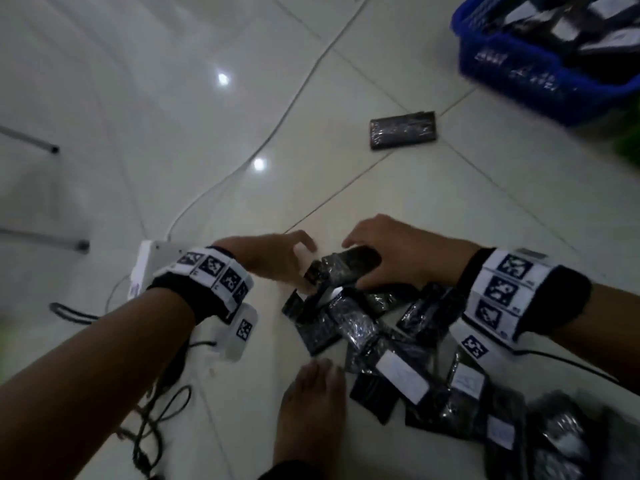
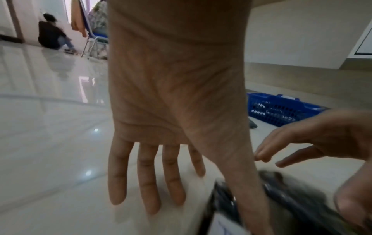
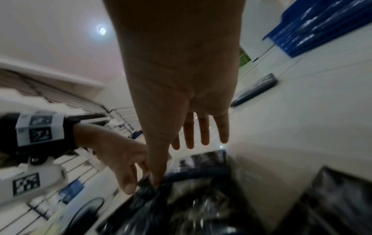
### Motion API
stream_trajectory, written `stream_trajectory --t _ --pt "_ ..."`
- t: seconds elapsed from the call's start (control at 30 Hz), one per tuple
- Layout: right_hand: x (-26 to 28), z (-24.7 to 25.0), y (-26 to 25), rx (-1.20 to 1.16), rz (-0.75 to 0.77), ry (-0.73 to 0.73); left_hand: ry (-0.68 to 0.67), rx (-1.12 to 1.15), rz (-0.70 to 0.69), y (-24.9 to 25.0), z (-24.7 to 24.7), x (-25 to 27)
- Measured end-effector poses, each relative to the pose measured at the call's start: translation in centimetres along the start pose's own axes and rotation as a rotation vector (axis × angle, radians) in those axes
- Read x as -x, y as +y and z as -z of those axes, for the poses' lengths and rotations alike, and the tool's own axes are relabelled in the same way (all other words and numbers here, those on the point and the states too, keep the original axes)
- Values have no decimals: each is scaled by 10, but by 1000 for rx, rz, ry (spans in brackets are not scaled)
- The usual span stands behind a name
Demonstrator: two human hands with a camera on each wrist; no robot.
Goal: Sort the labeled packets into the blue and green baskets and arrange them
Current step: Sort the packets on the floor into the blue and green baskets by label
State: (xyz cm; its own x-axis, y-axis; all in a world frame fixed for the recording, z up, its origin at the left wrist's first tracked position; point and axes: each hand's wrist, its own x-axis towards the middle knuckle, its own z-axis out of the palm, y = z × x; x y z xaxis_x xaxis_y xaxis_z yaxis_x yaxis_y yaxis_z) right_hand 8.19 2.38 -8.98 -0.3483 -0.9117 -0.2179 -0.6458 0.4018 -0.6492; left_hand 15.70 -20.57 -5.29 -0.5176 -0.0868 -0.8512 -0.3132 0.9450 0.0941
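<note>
A bare foot (image 1: 313, 410) was closest to the head camera, down on the white tile floor (image 1: 381, 188). Just beside it lay a messy pile of dark packets (image 1: 408, 351), shiny and wrapped in plastic, some with white labels. Both hands were at the far edge of the pile. The right hand (image 1: 398, 252) lay over one packet (image 1: 349, 263), with its thumb on the near side and its fingers on the far side. The left hand (image 1: 273, 256) touched the end of that same packet, and its fingers (image 2: 147, 182) were straight and a little apart. I could not tell if its thumb pinched the packet or only pressed on it.

The packets looked light and flat. The shiny wrap looked slippery and crinkly, so I think a packet could slide out of a loose hold. Holding one by its two long edges, or pinching a short end, seemed the best way.

The head view showed another packet (image 1: 403, 129) lying alone, well apart from the pile, and the blue basket (image 1: 512, 69) far off with packets already inside. Only a sliver of green showed past it. The left wrist view showed something else: a person sitting on the floor (image 2: 52, 35) across the room. The right wrist view showed the right hand's fingers (image 3: 204, 132) straight and reaching out past the packet.
</note>
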Motion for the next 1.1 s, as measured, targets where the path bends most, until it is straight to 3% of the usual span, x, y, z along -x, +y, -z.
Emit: stream_trajectory --t 0.1,0.23,0.3,0.4,0.5,0.53,0.63,0.73,0.8,0.9,1.1 --pt "2 -22 -1 183 17 -53 86 70 -7 -1 -27 5" --pt "-1 -11 8 97 -42 33 165 35 -6 8 -28 4" --pt "2 5 16 -94 -147 176 174 251 -14 12 -19 2" --pt "13 30 23 -553 -435 478 141 806 -89 20 2 1" --pt "29 53 23 -1216 -558 532 178 1013 -162 39 25 -4" --pt "37 61 24 -1334 -557 543 169 1071 -186 49 33 -6" --pt "59 76 30 -1373 -554 595 99 1178 -261 80 47 -12" --pt "77 79 39 -1350 -585 646 116 1191 -308 115 50 -14" --pt "88 79 46 -1308 -618 690 223 1158 -358 140 47 -18" --pt "100 78 57 -1269 -648 785 624 921 -391 165 41 -33" --pt "116 100 74 -1204 -592 1038 860 745 -561 199 55 -51"
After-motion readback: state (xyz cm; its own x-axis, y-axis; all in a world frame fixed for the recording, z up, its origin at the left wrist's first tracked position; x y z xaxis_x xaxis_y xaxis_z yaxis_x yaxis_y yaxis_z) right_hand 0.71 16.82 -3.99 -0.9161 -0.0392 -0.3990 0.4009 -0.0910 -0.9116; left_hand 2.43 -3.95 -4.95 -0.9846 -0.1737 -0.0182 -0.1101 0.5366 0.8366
